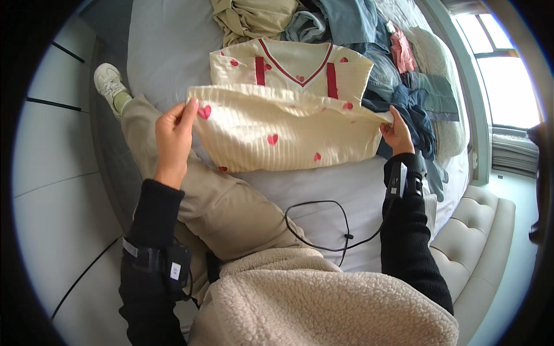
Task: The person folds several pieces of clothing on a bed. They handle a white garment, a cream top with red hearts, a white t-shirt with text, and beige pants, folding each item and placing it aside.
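Note:
A cream satin pajama top (288, 135) with red hearts, a red-trimmed V-neck and red bands lies on the bed in front of me. Its lower part is lifted and folded up toward the neckline. My left hand (176, 135) pinches the left corner of that raised edge between thumb and fingers. At the opposite corner, my right hand (397, 134) grips the fabric the same way. Between the two hands the edge hangs slightly slack. The neckline and sleeves rest flat beyond it.
Beyond the top are a khaki garment (251, 20), several blue denim pieces (384, 72) and a pink cloth (402, 52). A black cable (323, 249) loops over the white sheet (167, 46) near my right forearm. A tufted headboard (470, 236) and a window stand at the right.

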Motion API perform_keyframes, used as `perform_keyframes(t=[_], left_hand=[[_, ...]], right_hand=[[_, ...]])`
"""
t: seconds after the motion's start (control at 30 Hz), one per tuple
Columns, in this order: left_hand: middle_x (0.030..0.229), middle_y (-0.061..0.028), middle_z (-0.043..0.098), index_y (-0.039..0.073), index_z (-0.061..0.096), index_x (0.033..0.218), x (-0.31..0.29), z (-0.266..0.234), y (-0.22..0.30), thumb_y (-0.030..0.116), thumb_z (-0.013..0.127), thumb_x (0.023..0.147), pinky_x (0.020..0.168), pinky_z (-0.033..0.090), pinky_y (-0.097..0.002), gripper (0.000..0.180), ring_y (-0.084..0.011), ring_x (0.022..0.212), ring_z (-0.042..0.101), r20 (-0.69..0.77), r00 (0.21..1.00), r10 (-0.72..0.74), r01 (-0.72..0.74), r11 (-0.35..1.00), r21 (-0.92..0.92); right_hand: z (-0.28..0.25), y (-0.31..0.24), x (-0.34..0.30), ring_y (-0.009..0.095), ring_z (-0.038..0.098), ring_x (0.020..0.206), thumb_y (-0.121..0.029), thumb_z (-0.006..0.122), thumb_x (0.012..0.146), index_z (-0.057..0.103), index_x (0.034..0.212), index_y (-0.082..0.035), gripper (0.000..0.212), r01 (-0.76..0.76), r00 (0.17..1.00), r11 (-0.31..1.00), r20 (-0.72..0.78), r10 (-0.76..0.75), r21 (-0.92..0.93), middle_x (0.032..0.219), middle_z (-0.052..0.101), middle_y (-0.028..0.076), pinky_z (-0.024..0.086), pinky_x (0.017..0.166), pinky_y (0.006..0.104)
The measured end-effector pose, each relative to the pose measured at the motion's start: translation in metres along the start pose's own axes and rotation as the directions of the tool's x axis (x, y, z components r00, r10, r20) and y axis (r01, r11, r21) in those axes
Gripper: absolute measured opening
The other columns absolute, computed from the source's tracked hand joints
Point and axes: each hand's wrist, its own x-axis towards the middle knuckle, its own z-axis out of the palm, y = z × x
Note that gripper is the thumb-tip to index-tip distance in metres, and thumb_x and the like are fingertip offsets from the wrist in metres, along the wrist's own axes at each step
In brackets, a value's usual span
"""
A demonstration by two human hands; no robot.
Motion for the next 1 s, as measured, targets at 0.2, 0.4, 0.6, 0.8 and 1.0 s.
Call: perform_keyframes(t=[0.2,0.4,0.6,0.8,1.0], left_hand=[[0.058,0.0089,0.040,0.010,0.064,0.079,0.090,0.002,-0.001,0.030,0.065,0.092,0.047,0.029,-0.0198,0.024,-0.0017,0.050,0.033,0.013,0.979,-0.202,0.201,0.960,-0.196],[0.086,0.0033,0.068,0.009,0.067,0.101,0.140,0.013,-0.021,0.031,0.062,0.094,0.063,0.047,-0.0212,0.023,-0.0032,0.069,0.051,0.051,0.962,-0.270,0.273,0.922,-0.273],[0.150,-0.0186,0.035,0.002,0.029,0.148,0.115,0.018,-0.049,0.027,0.067,0.090,0.099,0.044,-0.0351,0.074,-0.0281,0.128,0.047,-0.039,0.985,-0.171,0.168,0.984,-0.058],[0.126,-0.0170,0.054,-0.002,0.044,0.132,0.067,0.026,-0.059,0.029,0.076,0.081,0.085,0.049,-0.0419,0.068,-0.0249,0.110,0.057,0.041,0.899,-0.437,0.420,0.884,0.203],[0.128,-0.0163,0.055,0.001,0.038,0.138,0.050,0.033,-0.055,0.039,0.081,0.074,0.088,0.046,-0.0506,0.086,-0.0312,0.114,0.056,0.273,0.641,-0.717,0.446,0.638,0.628]], right_hand=[[0.068,-0.046,0.058,0.015,0.059,0.064,-0.019,0.060,0.095,0.057,0.090,-0.009,0.012,-0.157,0.987,0.934,0.043,0.152,0.322,0.077,0.062,0.005,0.051,0.058,0.0286],[0.111,-0.050,0.099,0.024,0.063,0.092,-0.011,0.050,0.096,0.057,0.110,-0.004,0.016,-0.044,0.999,0.944,-0.015,0.052,0.326,0.104,0.063,0.010,0.053,0.079,0.0358],[0.114,-0.014,0.056,0.027,0.064,0.096,-0.014,0.060,0.092,0.050,0.125,0.001,0.038,0.300,0.933,0.953,-0.219,-0.287,0.031,0.109,0.060,0.012,0.056,0.075,0.0358],[0.084,0.078,-0.058,0.011,0.051,0.056,-0.015,0.056,0.093,0.060,0.084,-0.004,0.015,0.267,0.950,0.959,-0.195,-0.245,0.094,0.068,0.055,0.002,0.040,0.050,0.0244],[0.080,0.164,-0.108,0.025,0.055,0.116,-0.035,0.057,0.096,0.045,0.136,-0.006,0.051,-0.276,0.943,0.892,-0.079,0.324,0.358,0.134,0.054,0.008,0.043,0.102,0.0390]])
